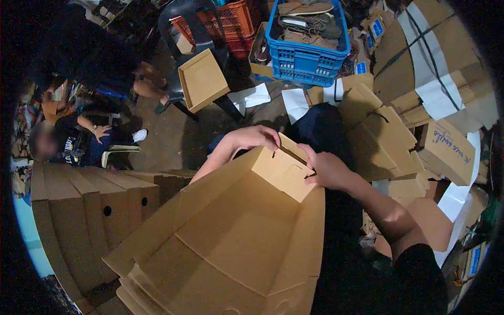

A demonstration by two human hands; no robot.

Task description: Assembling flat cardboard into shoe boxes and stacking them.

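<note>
On dark floor [164, 139], white sheets [294, 105]

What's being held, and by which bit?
The open box, by its far end: left grip toward the left corner, right grip at the right.

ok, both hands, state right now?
Left hand: partly closed, fingers curled at the far end of the open cardboard box.
Right hand: closed on the same end, near its right corner.

Crated shoes [308, 23] and stacked cardboard boxes [94, 226] suggest a packing workshop.
</note>
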